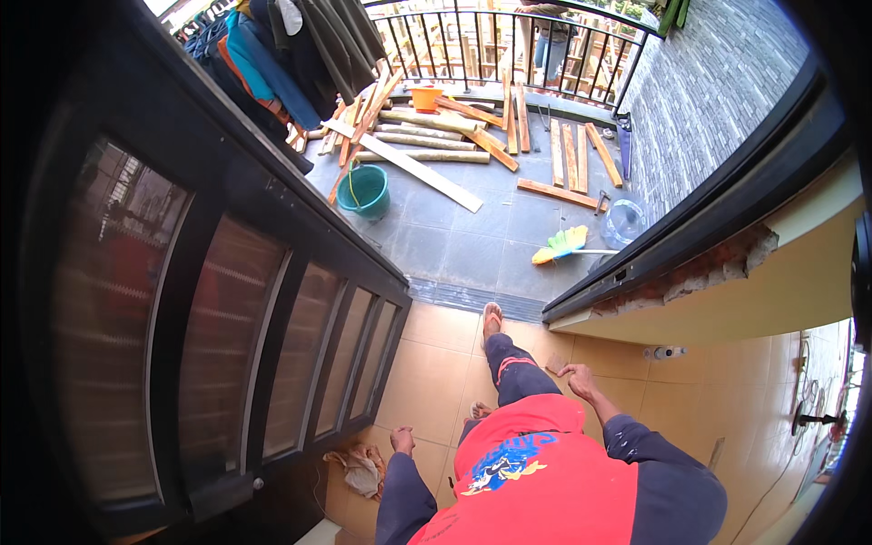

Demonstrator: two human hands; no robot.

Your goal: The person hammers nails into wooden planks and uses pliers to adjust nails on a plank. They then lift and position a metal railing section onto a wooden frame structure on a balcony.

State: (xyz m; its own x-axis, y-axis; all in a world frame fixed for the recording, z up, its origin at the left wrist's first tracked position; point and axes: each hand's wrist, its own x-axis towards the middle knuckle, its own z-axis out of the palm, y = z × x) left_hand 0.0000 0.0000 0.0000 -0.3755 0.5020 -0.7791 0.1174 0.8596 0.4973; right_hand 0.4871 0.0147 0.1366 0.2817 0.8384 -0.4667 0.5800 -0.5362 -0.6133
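Observation:
My left hand (401,441) hangs by my side near the dark door, its fingers curled in, with nothing visible in it. A crumpled pale cloth or bag (363,470) lies on the floor close to that hand. On the other side, my right hand (579,380) is held out from my body. At its fingertips is a small flat brown piece (553,363), apparently pinched; its kind is too small to tell. My sandalled front foot (492,320) is just short of the threshold (472,298).
Dark glazed door (300,354) stands at left, a broken wall edge (718,268) at right. Beyond lie a green bucket (363,193), a white board (422,171), wooden planks (569,156), a colourful broom (561,243) and a clear tub (625,223). A person (550,54) is past the railing (436,50).

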